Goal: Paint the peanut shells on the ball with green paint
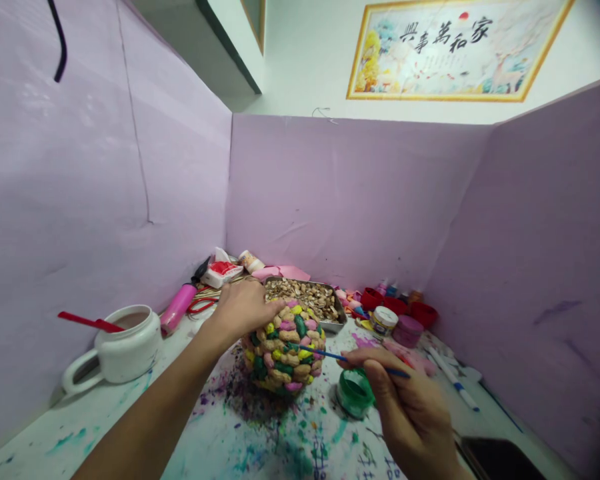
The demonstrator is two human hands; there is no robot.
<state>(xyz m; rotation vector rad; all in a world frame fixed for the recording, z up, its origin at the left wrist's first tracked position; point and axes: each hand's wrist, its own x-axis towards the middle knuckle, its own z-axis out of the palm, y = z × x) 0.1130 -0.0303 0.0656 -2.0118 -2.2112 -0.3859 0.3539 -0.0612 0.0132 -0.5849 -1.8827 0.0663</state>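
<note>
A round object covered in peanuts (285, 357), some painted green, yellow and pink and others bare, rests on the paint-stained table. My left hand (245, 307) lies over its upper left side, steadying it, with the thumb stretched across the top. In my right hand (405, 397) is a thin blue paintbrush (325, 353), pinched between thumb and fingers. The brush tip touches a green patch on the front of the peanut-covered object. An open jar of green paint (355, 393) stands just left of my right hand.
A white mug (127, 353) holding a red-handled tool stands left, near a pink bottle (179, 308). Behind is a metal tray of shells (337, 313). Red cups (423, 313), paint containers and markers (455, 380) lie right; a dark phone (500, 459) is at the lower right. Purple panels surround the table.
</note>
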